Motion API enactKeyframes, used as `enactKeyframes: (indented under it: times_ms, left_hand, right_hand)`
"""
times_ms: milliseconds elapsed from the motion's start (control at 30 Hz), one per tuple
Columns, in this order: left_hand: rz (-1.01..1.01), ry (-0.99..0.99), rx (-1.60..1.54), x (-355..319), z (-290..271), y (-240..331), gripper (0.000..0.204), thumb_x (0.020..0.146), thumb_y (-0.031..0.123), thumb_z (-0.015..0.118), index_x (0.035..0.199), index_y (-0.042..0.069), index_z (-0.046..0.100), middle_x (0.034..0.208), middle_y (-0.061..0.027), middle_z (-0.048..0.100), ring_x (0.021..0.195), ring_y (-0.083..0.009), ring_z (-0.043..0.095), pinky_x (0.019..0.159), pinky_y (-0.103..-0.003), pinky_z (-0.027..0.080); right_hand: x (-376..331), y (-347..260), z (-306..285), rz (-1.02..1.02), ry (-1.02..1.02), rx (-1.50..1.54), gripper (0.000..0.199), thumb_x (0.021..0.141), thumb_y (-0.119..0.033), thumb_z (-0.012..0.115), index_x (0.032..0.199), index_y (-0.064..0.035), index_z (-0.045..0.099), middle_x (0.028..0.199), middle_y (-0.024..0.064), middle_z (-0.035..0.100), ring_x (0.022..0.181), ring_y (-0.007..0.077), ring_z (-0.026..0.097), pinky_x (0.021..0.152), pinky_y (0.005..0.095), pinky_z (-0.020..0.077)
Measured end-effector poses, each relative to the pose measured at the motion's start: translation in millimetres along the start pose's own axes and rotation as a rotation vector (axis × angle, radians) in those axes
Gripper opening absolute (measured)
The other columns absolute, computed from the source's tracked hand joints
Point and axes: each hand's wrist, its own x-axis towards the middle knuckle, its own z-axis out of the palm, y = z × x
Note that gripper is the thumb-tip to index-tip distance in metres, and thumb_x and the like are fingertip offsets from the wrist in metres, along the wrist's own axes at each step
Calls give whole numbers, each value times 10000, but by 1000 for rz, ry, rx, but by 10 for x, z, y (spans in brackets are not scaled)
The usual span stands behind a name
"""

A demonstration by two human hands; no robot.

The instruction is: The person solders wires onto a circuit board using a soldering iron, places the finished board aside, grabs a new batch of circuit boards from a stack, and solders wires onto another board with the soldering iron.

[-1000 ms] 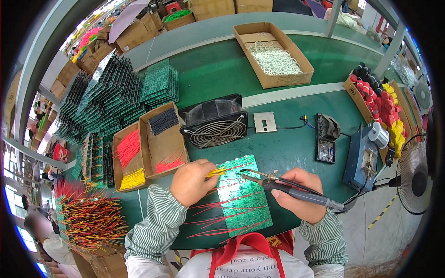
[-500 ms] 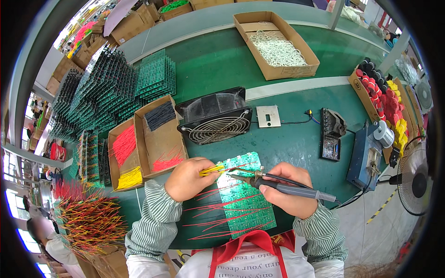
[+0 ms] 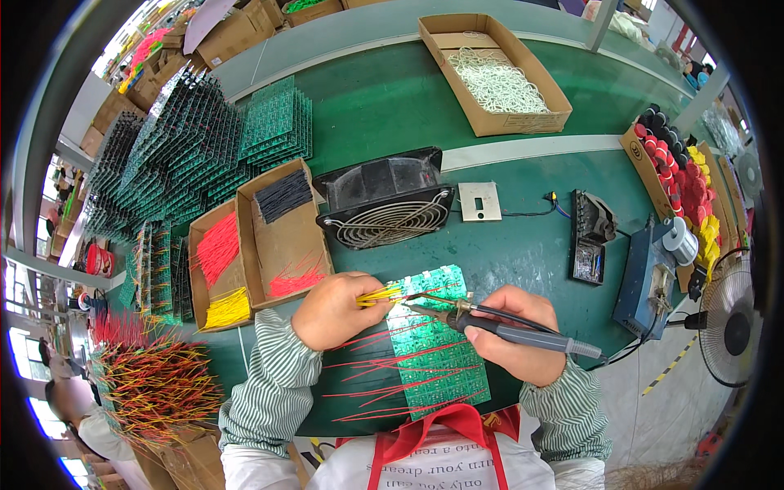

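Note:
My left hand [image 3: 341, 310] is closed on a small bunch of yellow wires [image 3: 380, 297], their ends over the top part of a green circuit board [image 3: 441, 361]. Several red wires [image 3: 367, 376] stick out from the board's left side. In my right hand [image 3: 523, 335] I grip a soldering iron [image 3: 523, 333], its tip pointing left at the board near the yellow wire ends. A thin metal tube fixed to the iron also reaches toward that spot. Whether the tip touches the board is too small to tell.
Left of the board stand cardboard trays [image 3: 268, 304] with red, yellow and black wires. Behind it sits a black fan [image 3: 384, 204]. Stacked circuit boards [image 3: 180, 155] rise at far left, wired boards [image 3: 159, 392] nearer. A blue soldering station [image 3: 645, 282] holds a solder reel [image 3: 679, 239] at right.
The whole view has shifted slightly. Both hands keep nearly the same place over the board, with the wires and the soldering iron still held.

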Motion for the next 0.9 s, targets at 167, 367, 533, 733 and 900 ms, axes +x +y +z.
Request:
enactKeyframes:
  times_ms: [167,367,533,733,900]
  left_hand:
    - [9,13,22,-28,-21,19,180,789,185,656,819,9,640,771,-144,618,682,-314,596,613,-389,475]
    - [-86,513,515,-128,-361,127,135,761,121,658,864,33,648,783,-135,627,707,-289,622,620,-373,496]
    - [71,216,186,-49,-28,294,118,766,150,660,819,46,654,807,-108,632,710,-300,615,624,-378,489]
    - [40,84,126,69,110,248,159,781,139,668,851,-3,650,767,-126,594,669,-291,589,593,-355,466]
    - [53,69,96,125,130,196,161,787,139,665,849,-8,653,767,-131,596,675,-292,590,595,-359,466]
  right_hand:
    - [-37,-53,-81,-4,29,34,183,711,-117,710,806,-7,599,649,38,631,577,80,592,530,235,468]
    - [-107,-45,-180,-6,71,-8,176,713,-109,709,804,-6,599,654,45,639,578,81,597,531,234,468]
    - [-125,46,-208,-10,92,-30,173,713,-117,708,801,-11,603,663,38,644,591,79,598,536,239,469]
    - [-100,-8,-174,-1,82,-16,173,716,-121,705,805,-12,603,667,36,645,597,78,597,541,239,469]
    - [-46,30,-168,31,59,-6,175,717,-119,702,809,-10,600,666,39,643,597,78,596,539,238,468]
